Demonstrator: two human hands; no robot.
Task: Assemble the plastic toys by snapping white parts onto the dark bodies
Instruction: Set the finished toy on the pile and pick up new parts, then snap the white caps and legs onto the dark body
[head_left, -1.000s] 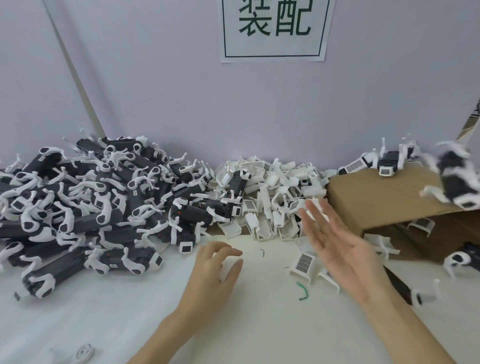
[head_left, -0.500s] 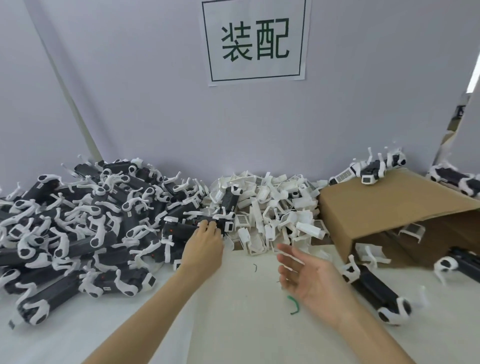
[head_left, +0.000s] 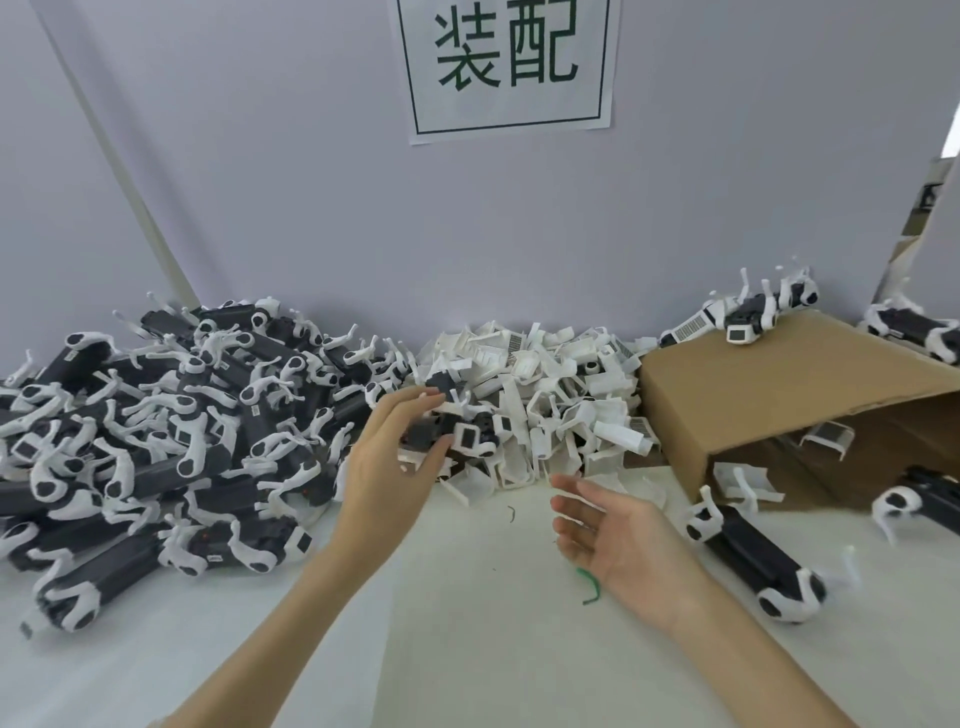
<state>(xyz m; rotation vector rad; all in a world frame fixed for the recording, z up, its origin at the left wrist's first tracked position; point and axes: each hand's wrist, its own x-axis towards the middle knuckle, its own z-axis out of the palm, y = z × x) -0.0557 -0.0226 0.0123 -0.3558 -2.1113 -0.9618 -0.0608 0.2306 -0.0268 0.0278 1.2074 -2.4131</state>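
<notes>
My left hand (head_left: 387, 467) is at the seam between the two heaps, thumb and fingers curled round a dark toy body (head_left: 449, 431) with white legs already on it. Its long axis runs roughly left to right; the squared white end with a dark window points right, toward the white parts. Whether it is fully lifted or resting on the parts under it, I cannot tell.

My right hand (head_left: 618, 535) hangs nearer, to the right of the left, palm turned up and leftward, fingers loosely spread, holding nothing. It is the nearer hand to the heap of white parts (head_left: 550, 405), which lies just beyond its fingertips, far and slightly left. Judgement: the next move is a short forward reach with the right for one white clip, then bringing it to the body in the left. The clips lie tangled, so one may drag neighbours along.

Surroundings:
- Counter (head_left: 493, 623): pale, smooth, with a green twist of wire (head_left: 589, 584) by my right wrist.
- Far left: large heap of dark bodies (head_left: 156, 431) with white legs, crowding up to the left hand.
- Right: a tipped cardboard box (head_left: 779, 395), open side toward me, with toys on top and parts inside its mouth.
- One toy (head_left: 753, 561) lies on the counter in front of the box, axis slanting near-right.
- Back: a grey wall with a printed sign (head_left: 509, 67).
</notes>
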